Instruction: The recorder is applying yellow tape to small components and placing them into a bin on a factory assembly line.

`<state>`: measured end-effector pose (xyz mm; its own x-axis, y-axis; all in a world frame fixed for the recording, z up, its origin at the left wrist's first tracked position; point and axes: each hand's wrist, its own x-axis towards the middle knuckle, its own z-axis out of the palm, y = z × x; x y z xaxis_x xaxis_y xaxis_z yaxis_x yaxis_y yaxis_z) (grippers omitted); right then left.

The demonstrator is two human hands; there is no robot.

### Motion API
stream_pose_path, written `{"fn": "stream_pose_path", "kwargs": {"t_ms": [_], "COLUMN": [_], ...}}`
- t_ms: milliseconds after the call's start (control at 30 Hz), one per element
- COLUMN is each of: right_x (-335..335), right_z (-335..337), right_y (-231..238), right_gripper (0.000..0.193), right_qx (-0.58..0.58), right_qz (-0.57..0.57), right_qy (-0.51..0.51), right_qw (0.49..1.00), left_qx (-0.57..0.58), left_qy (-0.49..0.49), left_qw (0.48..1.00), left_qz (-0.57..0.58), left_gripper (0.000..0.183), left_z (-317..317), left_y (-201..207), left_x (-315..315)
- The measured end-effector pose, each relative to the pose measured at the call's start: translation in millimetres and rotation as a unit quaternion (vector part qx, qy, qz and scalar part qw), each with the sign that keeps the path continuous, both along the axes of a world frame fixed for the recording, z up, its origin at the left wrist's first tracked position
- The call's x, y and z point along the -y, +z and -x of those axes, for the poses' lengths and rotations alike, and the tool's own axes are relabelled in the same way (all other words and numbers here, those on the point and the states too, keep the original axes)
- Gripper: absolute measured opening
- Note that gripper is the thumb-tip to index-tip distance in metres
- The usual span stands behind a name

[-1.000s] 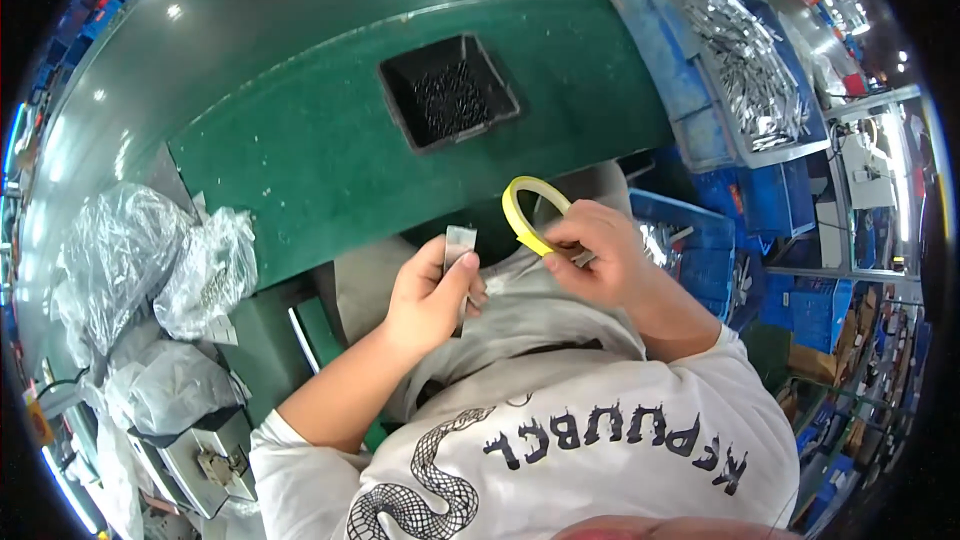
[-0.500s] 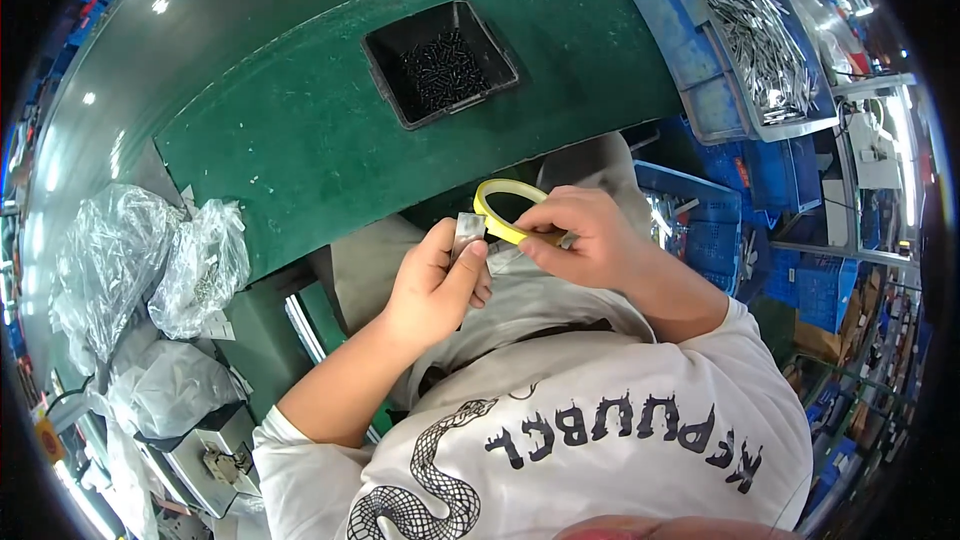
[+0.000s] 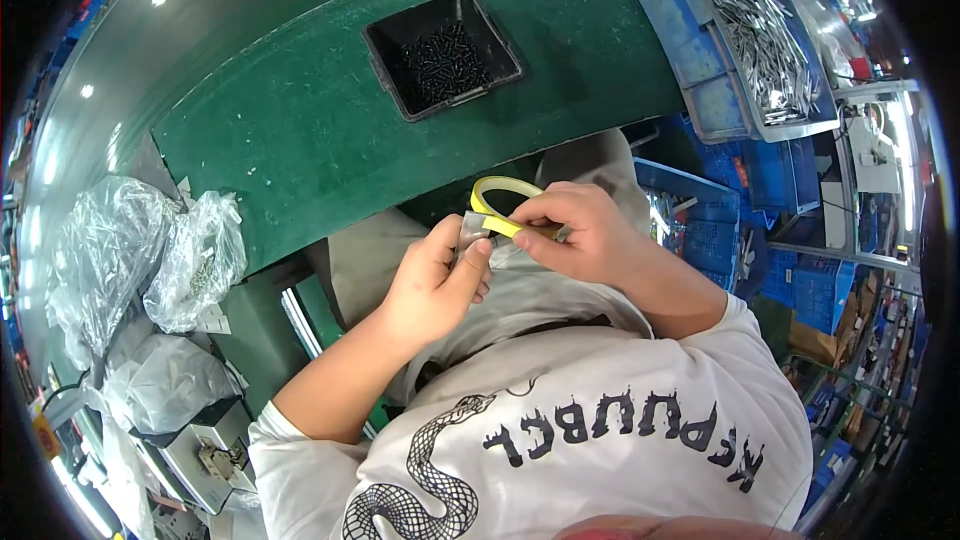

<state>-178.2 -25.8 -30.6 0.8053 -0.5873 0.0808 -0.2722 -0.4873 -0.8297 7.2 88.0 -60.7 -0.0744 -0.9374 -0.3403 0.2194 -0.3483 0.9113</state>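
Note:
Above my lap, my left hand [image 3: 437, 277] pinches a small flat silvery metal piece [image 3: 471, 227] between thumb and fingers. My right hand [image 3: 580, 232] is closed on a roll of yellow tape [image 3: 482, 192], held tilted just right of the metal piece. A short yellow strip from the roll lies against the metal piece's right edge, near my left thumb. My right fingers cover the lower right part of the roll. Something small and brownish shows beneath those fingers, too hidden to name.
A black bin [image 3: 441, 56] of small dark parts stands on the green table [image 3: 300, 140]. Blue crates [image 3: 700, 50] with long metal pieces rise at the right. Clear plastic bags [image 3: 197, 260] lie at the left, above a small machine [image 3: 222, 455]. A blue basket [image 3: 712, 230] sits right of my legs.
The yellow strip now reaches over onto the metal piece, where before the roll was only beside it. My right hand has shifted slightly left. The left hand keeps its grip.

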Motion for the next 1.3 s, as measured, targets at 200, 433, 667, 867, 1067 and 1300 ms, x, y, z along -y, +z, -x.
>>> {"fn": "stream_pose_path", "kwargs": {"t_ms": [200, 433, 667, 867, 1067, 1300], "right_x": [0.5, 0.5, -1.9, -3.5, -4.0, 0.9], "right_z": [-1.0, -1.2, -2.3, -1.7, -4.4, -1.8], "right_y": [-0.7, -2.1, -4.6, -6.0, -10.0, -14.6], "right_gripper": [0.016, 0.015, 0.015, 0.015, 0.016, 0.026], "right_qx": [0.002, 0.01, 0.028, 0.012, 0.044, 0.049], "right_qz": [0.005, -0.005, -0.001, 0.008, 0.036, 0.113], "right_qy": [0.006, 0.003, 0.013, 0.005, 0.027, 0.042], "right_qw": [1.0, 1.0, 1.0, 1.0, 0.998, 0.992], "left_qx": [0.0, -0.013, 0.019, -0.014, -0.059, -0.279], "left_qy": [0.002, 0.009, 0.024, 0.04, 0.033, 0.022], "left_qw": [1.0, 1.0, 0.999, 0.999, 0.994, 0.953], "left_qz": [0.001, -0.01, -0.029, -0.023, -0.083, -0.114], "left_gripper": [0.018, 0.021, 0.023, 0.027, 0.036, 0.027], "left_z": [0.2, 1.4, 3.1, 3.5, 2.5, -3.1], "left_y": [1.2, -2.3, 1.9, -1.1, 3.3, -5.6], "left_x": [-0.9, -0.8, 0.0, -0.2, 0.8, -2.0]}}
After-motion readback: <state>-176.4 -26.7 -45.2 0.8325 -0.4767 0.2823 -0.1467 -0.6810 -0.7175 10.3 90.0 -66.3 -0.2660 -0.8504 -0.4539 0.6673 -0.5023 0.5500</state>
